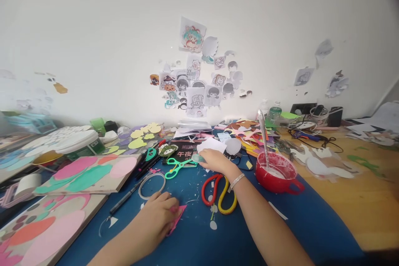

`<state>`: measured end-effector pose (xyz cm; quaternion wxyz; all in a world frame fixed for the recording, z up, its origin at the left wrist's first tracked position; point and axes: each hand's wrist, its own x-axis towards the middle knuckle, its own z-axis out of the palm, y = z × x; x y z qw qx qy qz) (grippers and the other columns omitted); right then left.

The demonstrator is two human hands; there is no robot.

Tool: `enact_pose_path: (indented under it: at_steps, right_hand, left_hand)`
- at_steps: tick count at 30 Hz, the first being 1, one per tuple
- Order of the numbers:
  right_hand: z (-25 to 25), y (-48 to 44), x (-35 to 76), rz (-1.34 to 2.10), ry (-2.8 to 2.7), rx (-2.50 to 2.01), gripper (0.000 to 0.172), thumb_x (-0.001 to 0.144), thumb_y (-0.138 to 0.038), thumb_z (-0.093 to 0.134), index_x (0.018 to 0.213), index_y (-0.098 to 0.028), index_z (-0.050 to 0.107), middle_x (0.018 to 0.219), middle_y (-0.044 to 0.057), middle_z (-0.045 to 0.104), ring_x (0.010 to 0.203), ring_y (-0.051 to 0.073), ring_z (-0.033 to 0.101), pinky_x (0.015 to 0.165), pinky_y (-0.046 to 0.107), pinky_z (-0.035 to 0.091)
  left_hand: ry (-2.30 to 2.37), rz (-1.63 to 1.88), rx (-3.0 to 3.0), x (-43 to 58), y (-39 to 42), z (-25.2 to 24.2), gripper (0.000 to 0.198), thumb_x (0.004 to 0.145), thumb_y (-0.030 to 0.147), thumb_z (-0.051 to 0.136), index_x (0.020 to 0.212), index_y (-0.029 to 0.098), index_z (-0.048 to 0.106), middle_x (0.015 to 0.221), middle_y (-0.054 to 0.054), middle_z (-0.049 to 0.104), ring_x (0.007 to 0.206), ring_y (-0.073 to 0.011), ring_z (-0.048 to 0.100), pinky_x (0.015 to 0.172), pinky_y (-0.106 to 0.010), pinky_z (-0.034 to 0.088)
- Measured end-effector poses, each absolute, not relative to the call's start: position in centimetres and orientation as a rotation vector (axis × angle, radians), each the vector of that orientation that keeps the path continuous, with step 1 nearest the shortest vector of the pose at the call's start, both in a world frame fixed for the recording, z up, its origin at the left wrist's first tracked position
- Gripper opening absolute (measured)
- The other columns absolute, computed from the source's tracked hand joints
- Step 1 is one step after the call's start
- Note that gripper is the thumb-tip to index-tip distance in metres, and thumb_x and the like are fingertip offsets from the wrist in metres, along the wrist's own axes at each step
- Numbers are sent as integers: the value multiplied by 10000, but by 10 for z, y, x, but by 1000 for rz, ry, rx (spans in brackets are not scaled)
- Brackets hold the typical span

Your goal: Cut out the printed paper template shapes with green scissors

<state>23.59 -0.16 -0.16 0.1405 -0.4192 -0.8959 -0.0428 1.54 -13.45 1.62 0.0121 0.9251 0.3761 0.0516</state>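
Note:
My left hand [157, 216] rests on the blue mat [249, 232] with its fingers curled over a pink paper piece [178, 218]. Farther back, my right hand [213, 161], a silver bracelet on its wrist, reaches forward with fingers closed around a small pale object [197, 158] beside white paper cut-outs [215, 145]. Red-and-yellow scissors [220, 193] lie just under the right wrist. Green scissors [177, 165] lie left of the right hand. A clear tape ring [151, 185] sits just beyond the left hand.
A red cup [276, 172] of white paste with a spoon [263, 137] stands right of my right arm. Boards with pink and green shapes [87, 172] fill the left. Coloured paper cut-outs [249, 133], pens [148, 165] and cartoon stickers on the wall [195, 79] lie behind.

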Motion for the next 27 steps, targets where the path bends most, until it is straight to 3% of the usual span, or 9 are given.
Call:
enact_pose_path:
  at_steps: [5,10,15,19,27]
  right_hand:
    - [-3,0,236,-130,-2589,-1203,173,798,-270,543,898,-128,550,873,87,599,798,196,551,577,229,344]
    - [-3,-1,236,-119,-2594,-1207,161,803,-267,538,884,-128,547,867,88,595,781,190,550,572,228,342]
    - [-1,-2,235,-99,-2591,-1214,137,792,-245,546,862,-127,545,846,84,593,754,184,545,551,225,330]
    - [-3,-1,235,-83,-2588,-1209,145,794,-243,543,882,-127,545,858,84,593,772,188,543,563,228,331]
    - [-2,-3,236,-65,-2579,-1227,176,819,-265,517,923,-126,547,873,88,591,782,186,552,576,226,340]
  left_hand:
    - [976,46,2722,5,-121,27,68,706,155,558,653,197,564,856,17,554,802,-138,475,765,-243,320]
    - [906,27,2744,2,-116,32,64,684,167,611,665,220,580,858,32,581,820,-149,468,755,-253,303]
    - [878,152,2912,2,-103,-1,304,812,400,422,640,234,610,792,-23,615,745,-168,467,688,-282,326]
    - [763,362,2857,-6,-93,-28,517,829,515,230,802,219,653,803,-91,617,742,-184,495,686,-286,366]
    - [804,495,2743,-3,-92,-33,472,861,442,249,773,200,645,794,-85,635,753,-169,533,705,-289,376]
